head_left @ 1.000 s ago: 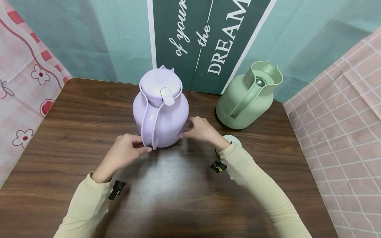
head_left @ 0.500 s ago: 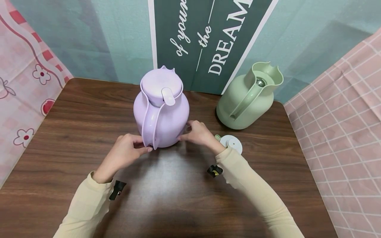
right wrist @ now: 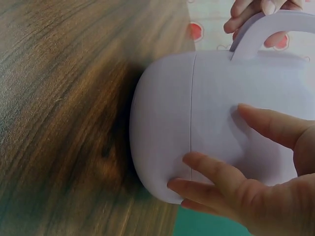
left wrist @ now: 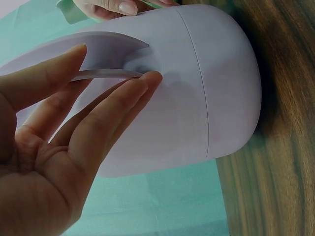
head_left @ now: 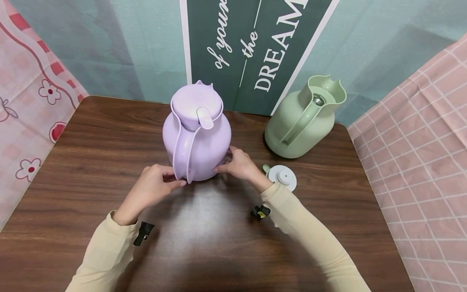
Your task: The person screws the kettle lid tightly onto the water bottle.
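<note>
A lilac thermos jug stands upright on the table with its lid in place and its handle turned toward me. Low on that handle, my left hand pinches one edge, thumb on one side and fingers on the other. My right hand is at the jug's lower right side. In the right wrist view, its spread thumb and fingertips rest against the jug's body, near the seam above the base.
To the right stands a green thermos jug without a lid, its metal mouth showing. In front of it lies a white round stopper with a green tab. Fabric hangs behind the wooden table and on both sides.
My right hand has slid along the lilac jug's side, leftward and a little toward me. The white stopper has come out from behind the right sleeve. Left hand and jug stay put.
</note>
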The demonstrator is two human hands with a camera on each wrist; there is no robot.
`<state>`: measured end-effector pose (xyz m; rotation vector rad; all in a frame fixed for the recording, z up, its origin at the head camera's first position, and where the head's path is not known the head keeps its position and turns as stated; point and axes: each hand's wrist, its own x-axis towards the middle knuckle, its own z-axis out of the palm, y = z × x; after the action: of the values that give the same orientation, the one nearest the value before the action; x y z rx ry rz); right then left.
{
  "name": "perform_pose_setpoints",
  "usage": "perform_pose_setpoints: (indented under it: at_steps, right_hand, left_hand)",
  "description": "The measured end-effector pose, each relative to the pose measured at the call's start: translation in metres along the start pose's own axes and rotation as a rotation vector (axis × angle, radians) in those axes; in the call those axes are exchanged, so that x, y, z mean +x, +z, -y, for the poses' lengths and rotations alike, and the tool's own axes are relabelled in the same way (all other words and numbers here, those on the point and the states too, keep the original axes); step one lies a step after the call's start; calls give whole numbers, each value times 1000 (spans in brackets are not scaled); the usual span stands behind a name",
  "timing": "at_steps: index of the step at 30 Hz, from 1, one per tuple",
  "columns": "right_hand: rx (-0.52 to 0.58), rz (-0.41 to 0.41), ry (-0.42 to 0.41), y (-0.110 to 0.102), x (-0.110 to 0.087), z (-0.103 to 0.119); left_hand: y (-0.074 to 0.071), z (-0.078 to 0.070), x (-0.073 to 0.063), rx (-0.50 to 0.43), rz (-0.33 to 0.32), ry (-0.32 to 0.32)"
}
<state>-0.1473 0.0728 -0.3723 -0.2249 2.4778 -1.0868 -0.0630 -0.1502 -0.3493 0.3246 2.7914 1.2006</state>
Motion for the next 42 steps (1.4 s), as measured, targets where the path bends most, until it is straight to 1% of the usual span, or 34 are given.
perform_pose_setpoints:
  at_steps: [5, 9, 15, 19, 25, 32, 38, 42]
  right_hand:
    - [4, 6, -3, -2, 0, 1]
    - [-33, 6, -11, -4, 1, 1]
    - [-98, 18, -58, -7, 3, 1]
    - [-115, 26, -77, -10, 4, 2]
    - [-137, 33, -87, -12, 5, 3]
    - [-145, 24, -100, -11, 6, 0]
    - [-161, 7, -110, -9, 4, -1]
    - [-161, 1, -113, -8, 4, -1]
  left_hand:
    - [0, 0, 0, 1, -1, 1]
    - [0, 0, 1, -1, -2, 3]
    - [-1, -1, 2, -1, -2, 9]
    - [-1, 0, 2, -9, 3, 0]
    - [0, 0, 2, -5, 0, 4]
    - [0, 0, 1, 2, -6, 5]
    - [0, -3, -1, 9, -18, 33]
    - [0, -4, -1, 9, -17, 37]
